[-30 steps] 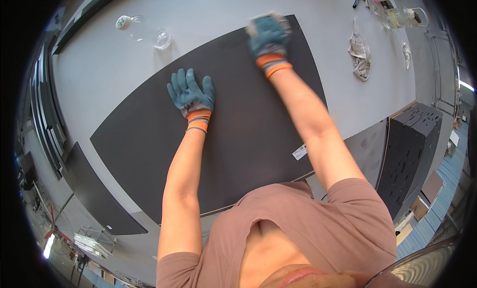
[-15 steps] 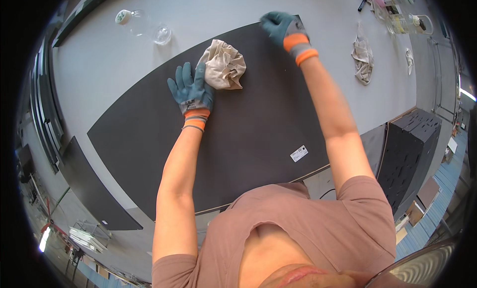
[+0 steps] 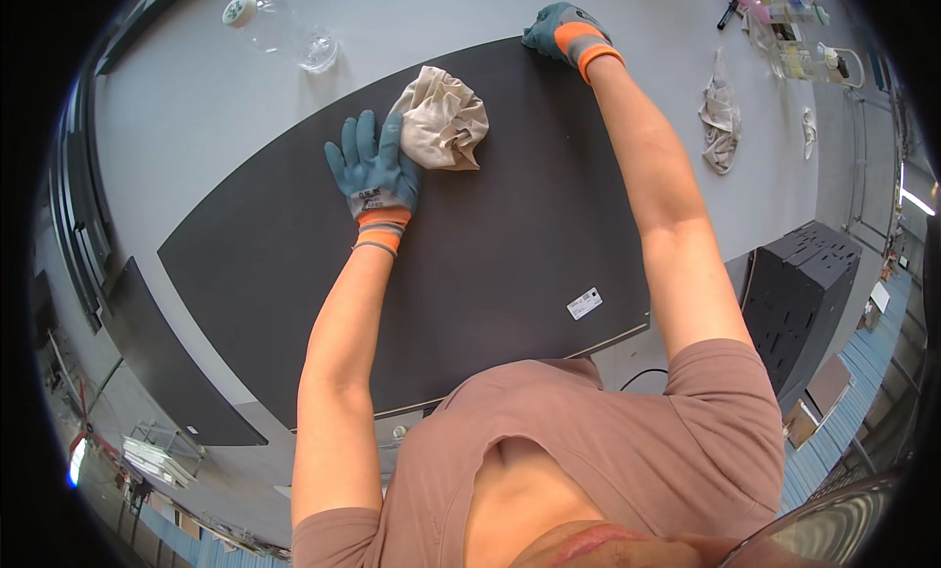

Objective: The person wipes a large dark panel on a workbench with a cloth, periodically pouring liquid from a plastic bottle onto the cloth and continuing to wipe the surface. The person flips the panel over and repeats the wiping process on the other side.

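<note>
A large dark grey panel (image 3: 510, 245) lies in front of me, with a small white label (image 3: 584, 304) near its right side. My left hand (image 3: 375, 166), in a blue-grey glove with an orange cuff, rests flat on it with fingers spread. Beside that hand, at its index finger, sits a crumpled beige cloth (image 3: 446, 122). My right hand (image 3: 569, 31), gloved alike, is at the panel's far right corner, fingers curled together. Whether those fingers grip the edge or something small is hidden.
A clear plastic bottle (image 3: 284, 34) with a white cap lies on the light table (image 3: 176, 127) at far left. Another cloth (image 3: 720, 127), a black marker (image 3: 727, 15) and a spray bottle (image 3: 809, 60) are at far right. A stack of black slotted parts (image 3: 799, 294) stands right.
My right hand was blurred over the far right corner; now it is sharper with fingers curled in at the edge. My left hand keeps its place beside the cloth. The view has shifted slightly.
</note>
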The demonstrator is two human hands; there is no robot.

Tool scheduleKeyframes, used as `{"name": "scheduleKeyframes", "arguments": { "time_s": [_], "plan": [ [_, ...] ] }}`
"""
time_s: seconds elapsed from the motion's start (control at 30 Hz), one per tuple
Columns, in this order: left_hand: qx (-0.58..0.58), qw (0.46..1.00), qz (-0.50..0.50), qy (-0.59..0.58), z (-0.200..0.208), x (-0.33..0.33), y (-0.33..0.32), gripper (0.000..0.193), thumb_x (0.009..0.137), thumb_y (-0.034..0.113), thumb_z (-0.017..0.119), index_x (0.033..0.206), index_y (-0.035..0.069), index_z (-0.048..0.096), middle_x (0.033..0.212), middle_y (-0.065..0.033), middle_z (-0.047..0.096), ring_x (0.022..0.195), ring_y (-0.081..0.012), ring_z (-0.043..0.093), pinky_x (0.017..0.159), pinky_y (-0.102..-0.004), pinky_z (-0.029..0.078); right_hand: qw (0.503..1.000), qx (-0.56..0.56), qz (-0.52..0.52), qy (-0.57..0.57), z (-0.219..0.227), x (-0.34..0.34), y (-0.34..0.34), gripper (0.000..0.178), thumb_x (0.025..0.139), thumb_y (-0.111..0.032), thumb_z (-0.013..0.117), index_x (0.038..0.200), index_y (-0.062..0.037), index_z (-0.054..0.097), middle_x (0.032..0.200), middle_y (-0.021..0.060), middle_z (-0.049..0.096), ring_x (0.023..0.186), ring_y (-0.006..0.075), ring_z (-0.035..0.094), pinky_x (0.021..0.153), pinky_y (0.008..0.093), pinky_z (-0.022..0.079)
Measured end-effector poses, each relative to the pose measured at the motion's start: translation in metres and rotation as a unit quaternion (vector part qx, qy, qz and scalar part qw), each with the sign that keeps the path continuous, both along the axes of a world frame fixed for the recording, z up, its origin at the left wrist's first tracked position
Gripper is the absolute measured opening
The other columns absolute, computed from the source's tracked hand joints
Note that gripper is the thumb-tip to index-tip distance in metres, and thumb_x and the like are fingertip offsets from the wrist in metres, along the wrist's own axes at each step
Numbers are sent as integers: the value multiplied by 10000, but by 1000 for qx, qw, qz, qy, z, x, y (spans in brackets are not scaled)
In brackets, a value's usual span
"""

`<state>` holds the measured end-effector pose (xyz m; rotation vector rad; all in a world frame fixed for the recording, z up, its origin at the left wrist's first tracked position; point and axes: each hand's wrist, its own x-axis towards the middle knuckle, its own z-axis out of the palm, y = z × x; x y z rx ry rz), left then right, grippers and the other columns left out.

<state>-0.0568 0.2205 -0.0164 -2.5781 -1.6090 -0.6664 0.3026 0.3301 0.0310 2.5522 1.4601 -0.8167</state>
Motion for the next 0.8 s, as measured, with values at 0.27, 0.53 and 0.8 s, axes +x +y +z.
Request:
{"name": "scheduleKeyframes", "arguments": {
  "time_s": [0.27, 0.53, 0.8],
  "plan": [
    [4, 1000, -5, 0, -4, -5, 2, 456, 942, 249, 681, 1397, 258, 690, 1507, -102, 597, 1441, -390, 539, 1200, -700, 335, 999, 16, 41, -15, 19, -23, 1, 358, 864, -370, 770, 1109, -112, 812, 1126, 116, 820, 1045, 335, 763, 979, 466, 579],
    [-10, 1000, -6, -16, 0, 0, 1, 470, 941, 250, 692, 1411, 257, 686, 1510, -104, 595, 1443, -397, 536, 1204, -698, 334, 998, 40, 29, 24, 9, -4, -3, 352, 845, -328, 795, 1072, -58, 802, 1030, 106, 816, 974, 259, 765, 931, 421, 588],
    [-10, 1000, 1, -3, 1, 0, 1, 476, 947, 287, 696, 1421, 241, 704, 1504, -100, 627, 1461, -372, 531, 1235, -667, 309, 998, -35, 43, 28, 9, 23, 6, 378, 860, -361, 803, 1153, -122, 821, 1185, 115, 812, 1109, 347, 754, 1000, 480, 580]
  ]
}}
